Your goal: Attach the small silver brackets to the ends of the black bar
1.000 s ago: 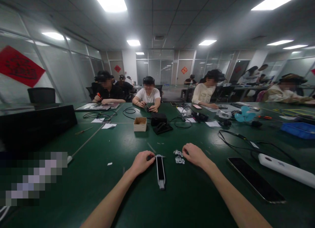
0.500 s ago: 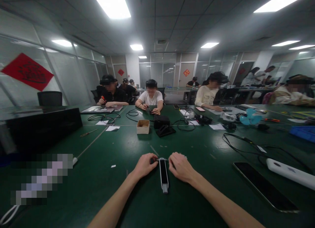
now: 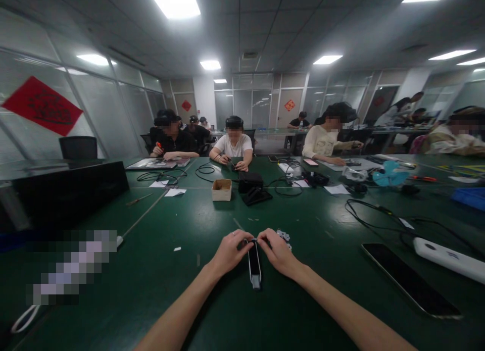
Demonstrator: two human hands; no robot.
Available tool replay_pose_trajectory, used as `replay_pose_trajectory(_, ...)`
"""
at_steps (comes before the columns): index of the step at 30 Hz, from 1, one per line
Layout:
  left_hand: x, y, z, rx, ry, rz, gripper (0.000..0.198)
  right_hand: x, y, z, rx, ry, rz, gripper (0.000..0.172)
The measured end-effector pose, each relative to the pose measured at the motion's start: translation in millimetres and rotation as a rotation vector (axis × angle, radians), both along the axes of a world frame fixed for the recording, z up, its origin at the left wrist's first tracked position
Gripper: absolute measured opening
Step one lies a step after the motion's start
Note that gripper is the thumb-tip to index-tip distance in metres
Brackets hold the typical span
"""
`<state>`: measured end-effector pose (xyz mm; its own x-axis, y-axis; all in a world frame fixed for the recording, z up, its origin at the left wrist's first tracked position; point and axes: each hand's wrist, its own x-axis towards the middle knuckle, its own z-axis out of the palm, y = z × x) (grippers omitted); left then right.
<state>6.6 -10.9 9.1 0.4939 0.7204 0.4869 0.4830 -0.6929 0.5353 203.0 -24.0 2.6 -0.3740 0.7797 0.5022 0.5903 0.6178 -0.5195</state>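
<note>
Left hand [image 3: 229,252] and right hand [image 3: 278,252] closer together than half a second ago, both clamped on the top end of a slim black-and-white bar [image 3: 254,265], that end hidden by fingers. Small metal brackets [image 3: 283,237] at 1 o'clock from the bar, partly covered, shapes hard to make out, on the green bench [image 3: 159,285].

hands [image 3: 229,253]: 2 | black-faced bar [image 3: 254,264]: 1 | cardboard box [image 3: 222,190]: 1 | power strip [image 3: 449,260]: 1
</note>
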Motion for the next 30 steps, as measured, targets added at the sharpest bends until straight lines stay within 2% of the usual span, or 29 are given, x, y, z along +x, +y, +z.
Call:
replay_pose_trajectory(6, 4.2, -0.6, -5.9, 0.023, -0.019, -0.057, 0.018, -3.7, -3.1, -1.4, -0.046, 0.020, 0.042, 0.020)
replay_pose_trajectory(14, 3.8, -1.5, -3.4, 0.038, -0.015, -0.085, 0.020, -4.1, -4.4, 3.0, -0.090, 0.045, 0.044, 0.020)
replay_pose_trajectory(20, -2.1, 6.9, -6.9, 0.096, 0.005, -0.103, 0.016, -4.1, -0.5, 0.0, -0.027, 0.043, 0.032, 0.020)
replay_pose_trajectory(25, -10.7, 12.5, -2.6, 0.088, 0.032, -0.037, 0.013, -0.1, 3.2, -0.8, 0.001, 0.001, 0.009, 0.020)
replay_pose_trajectory(30, -20.4, 19.9, -0.5, 0.042, 0.072, 0.168, 0.008, 11.3, 8.3, -0.3, 0.025, -0.149, -0.086, 0.022)
